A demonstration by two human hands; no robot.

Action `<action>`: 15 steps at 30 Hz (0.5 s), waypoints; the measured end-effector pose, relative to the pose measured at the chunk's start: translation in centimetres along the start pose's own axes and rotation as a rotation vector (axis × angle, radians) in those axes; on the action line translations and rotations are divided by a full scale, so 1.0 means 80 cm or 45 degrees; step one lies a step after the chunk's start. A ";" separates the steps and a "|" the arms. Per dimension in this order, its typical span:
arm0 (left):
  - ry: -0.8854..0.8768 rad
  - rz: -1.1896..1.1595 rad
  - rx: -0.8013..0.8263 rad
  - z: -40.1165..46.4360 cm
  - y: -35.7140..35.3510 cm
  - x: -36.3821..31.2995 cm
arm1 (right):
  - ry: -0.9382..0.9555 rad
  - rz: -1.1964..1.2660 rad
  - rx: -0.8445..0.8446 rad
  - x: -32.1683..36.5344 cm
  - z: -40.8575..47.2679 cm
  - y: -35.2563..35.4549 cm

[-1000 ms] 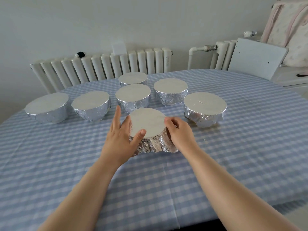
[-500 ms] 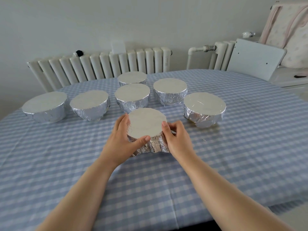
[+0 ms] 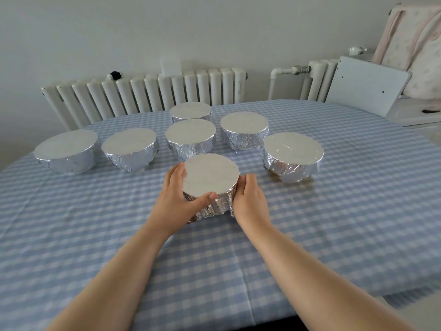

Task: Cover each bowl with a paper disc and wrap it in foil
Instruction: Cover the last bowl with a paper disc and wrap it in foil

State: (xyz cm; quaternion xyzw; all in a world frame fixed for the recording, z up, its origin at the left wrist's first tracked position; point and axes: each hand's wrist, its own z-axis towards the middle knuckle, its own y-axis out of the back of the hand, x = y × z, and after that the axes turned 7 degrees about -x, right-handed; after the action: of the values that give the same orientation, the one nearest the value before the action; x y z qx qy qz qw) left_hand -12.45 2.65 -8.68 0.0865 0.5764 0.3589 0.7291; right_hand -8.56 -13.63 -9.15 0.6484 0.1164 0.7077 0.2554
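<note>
A foil-wrapped bowl with a flat covered top stands near the middle of the checked table. My left hand grips its left side, the thumb curled round the front rim. My right hand presses against its right side, fingers curved round the foil wall. Several other foil-wrapped bowls stand behind it: one at the far left, one beside that, one in the centre, one at the back, one right of centre and a larger one at the right.
A blue-and-white checked cloth covers the table. White radiators run along the wall behind it. A white board and a pink padded seat stand at the back right. A tiny foil scrap lies right of my hands.
Both hands have closed in on the front bowl's sides. My left hand went from resting open against it to gripping it, and my right hand slid lower along the foil wall.
</note>
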 end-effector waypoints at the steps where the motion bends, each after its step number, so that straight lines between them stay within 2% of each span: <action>1: 0.001 -0.004 -0.002 0.000 0.000 0.000 | 0.003 0.003 0.003 0.000 0.001 -0.001; 9: -0.003 -0.021 0.000 0.000 0.000 0.003 | 0.048 -0.103 0.041 -0.006 0.004 -0.006; 13: -0.009 -0.048 -0.005 0.001 0.000 0.003 | 0.224 -0.539 0.156 -0.010 -0.002 -0.008; 15: -0.005 -0.049 -0.009 0.001 -0.001 0.005 | 0.266 -0.617 0.143 -0.008 -0.006 -0.008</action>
State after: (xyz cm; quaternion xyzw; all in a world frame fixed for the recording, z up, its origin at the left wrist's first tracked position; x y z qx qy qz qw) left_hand -12.30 2.89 -8.96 0.0737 0.5752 0.3467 0.7373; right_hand -8.86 -13.36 -10.09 0.5382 0.3330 0.6813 0.3678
